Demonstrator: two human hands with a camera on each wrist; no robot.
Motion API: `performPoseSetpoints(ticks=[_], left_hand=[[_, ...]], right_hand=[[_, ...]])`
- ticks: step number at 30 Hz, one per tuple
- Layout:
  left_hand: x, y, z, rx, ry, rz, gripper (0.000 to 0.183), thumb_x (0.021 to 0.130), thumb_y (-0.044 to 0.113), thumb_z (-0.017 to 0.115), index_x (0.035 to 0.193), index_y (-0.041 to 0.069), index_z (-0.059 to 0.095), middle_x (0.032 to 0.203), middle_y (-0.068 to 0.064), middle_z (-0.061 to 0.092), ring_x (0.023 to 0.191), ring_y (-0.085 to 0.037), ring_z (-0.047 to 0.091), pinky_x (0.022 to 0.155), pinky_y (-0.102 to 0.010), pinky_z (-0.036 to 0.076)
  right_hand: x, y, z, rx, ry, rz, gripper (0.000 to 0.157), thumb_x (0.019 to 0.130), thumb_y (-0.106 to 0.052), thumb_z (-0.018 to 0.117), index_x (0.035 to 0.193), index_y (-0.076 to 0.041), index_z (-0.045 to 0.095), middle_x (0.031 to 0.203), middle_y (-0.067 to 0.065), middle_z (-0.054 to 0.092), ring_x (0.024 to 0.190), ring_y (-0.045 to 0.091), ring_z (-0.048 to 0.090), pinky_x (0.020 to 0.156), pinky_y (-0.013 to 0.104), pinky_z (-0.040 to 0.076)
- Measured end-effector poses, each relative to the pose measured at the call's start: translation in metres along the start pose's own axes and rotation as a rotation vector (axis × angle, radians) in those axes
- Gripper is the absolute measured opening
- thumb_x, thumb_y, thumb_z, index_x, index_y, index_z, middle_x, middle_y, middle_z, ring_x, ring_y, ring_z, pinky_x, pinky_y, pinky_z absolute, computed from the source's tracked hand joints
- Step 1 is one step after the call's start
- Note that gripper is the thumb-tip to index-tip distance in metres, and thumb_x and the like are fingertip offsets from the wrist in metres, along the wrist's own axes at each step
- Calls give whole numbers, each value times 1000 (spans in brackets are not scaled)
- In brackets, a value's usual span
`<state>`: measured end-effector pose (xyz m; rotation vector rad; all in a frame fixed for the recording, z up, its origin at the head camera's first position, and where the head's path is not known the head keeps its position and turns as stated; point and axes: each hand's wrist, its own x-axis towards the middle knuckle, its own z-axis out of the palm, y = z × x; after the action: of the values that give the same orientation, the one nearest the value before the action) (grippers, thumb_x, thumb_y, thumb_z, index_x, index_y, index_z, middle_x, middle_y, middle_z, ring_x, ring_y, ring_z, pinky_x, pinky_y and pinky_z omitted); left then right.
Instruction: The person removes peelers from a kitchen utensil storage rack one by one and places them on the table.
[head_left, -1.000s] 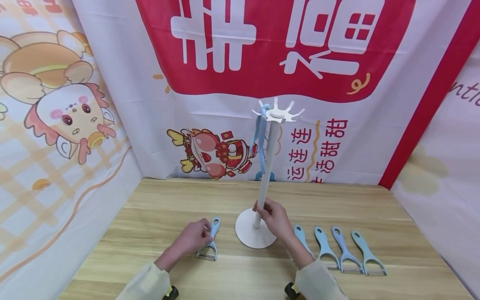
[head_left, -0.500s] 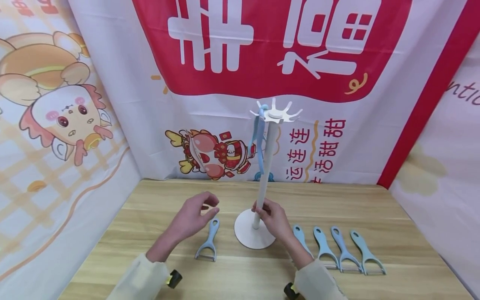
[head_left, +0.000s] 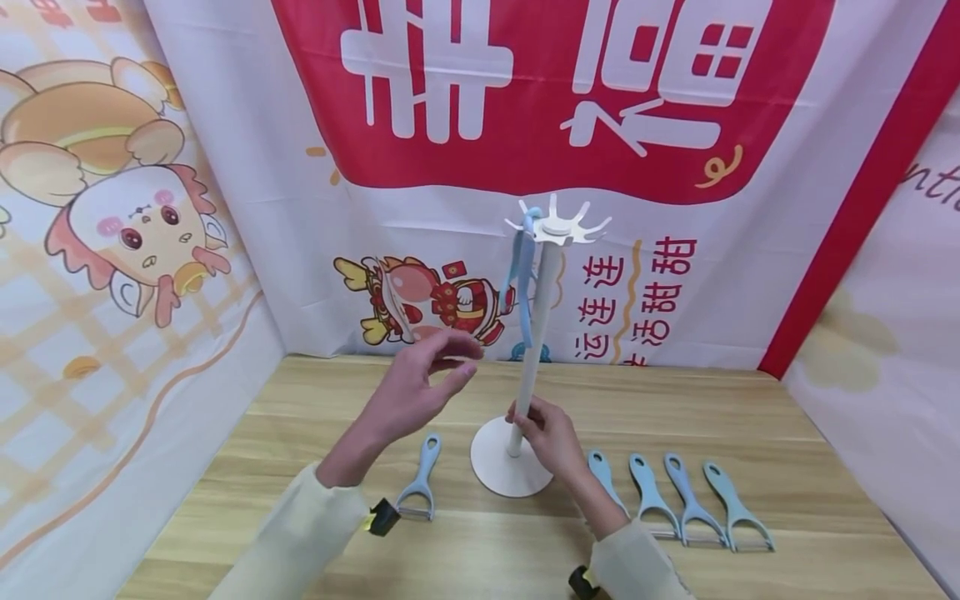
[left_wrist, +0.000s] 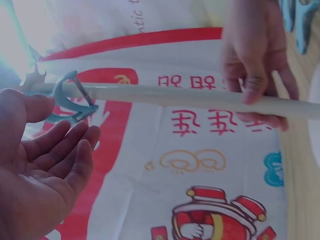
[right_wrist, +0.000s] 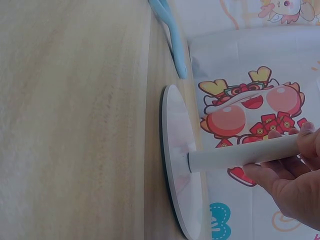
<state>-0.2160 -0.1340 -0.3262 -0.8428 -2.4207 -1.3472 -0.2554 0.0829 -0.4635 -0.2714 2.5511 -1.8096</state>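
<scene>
A white stand has a round base [head_left: 510,473], a tall pole [head_left: 536,333] and a crown of hooks [head_left: 557,227] on top. One light-blue peeler [head_left: 521,283] hangs from a left hook. My right hand [head_left: 536,425] grips the pole low down, just above the base [right_wrist: 180,170]. My left hand [head_left: 465,358] is raised left of the pole, fingers straight and holding nothing. Its bare palm [left_wrist: 40,165] faces the hanging peeler [left_wrist: 70,100]. Another blue peeler [head_left: 420,479] lies flat on the table below my left forearm.
Several more blue peelers [head_left: 690,500] lie in a row right of the base, handles pointing away from me. The wooden table [head_left: 750,408] is boxed in by printed cloth banners [head_left: 225,208] at the back and both sides.
My left hand has let go of the peeler on the table and risen up and right, towards the pole and the hanging peeler. My right hand has stayed on the pole.
</scene>
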Motion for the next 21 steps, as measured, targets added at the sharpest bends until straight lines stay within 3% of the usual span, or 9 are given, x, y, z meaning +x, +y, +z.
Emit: performPoseSetpoints(ticks=[9, 16, 21], left_hand=[[30, 27, 2, -101, 80, 93, 34, 98, 14, 63, 131, 8, 57, 124, -9, 66, 117, -21, 65, 99, -36, 56], [46, 34, 4, -117, 114, 107, 41, 98, 13, 63, 137, 7, 53, 133, -12, 61, 120, -25, 63, 102, -36, 55], [56, 37, 7, -133, 118, 120, 45, 99, 13, 62, 141, 6, 51, 138, -10, 59, 126, -23, 61, 106, -36, 51]], right_hand=[[-1, -1, 0, -2, 8, 1, 12, 100, -8, 57, 106, -10, 67, 106, 5, 72, 110, 23, 67, 99, 44, 56], [-1, -1, 0, 3, 8, -6, 12, 100, -6, 57, 107, -6, 67, 105, 7, 71, 109, 23, 67, 98, 44, 56], [-1, -2, 0, 13, 10, 4, 12, 100, -6, 57, 105, -10, 67, 105, 7, 71, 108, 23, 67, 98, 44, 56]])
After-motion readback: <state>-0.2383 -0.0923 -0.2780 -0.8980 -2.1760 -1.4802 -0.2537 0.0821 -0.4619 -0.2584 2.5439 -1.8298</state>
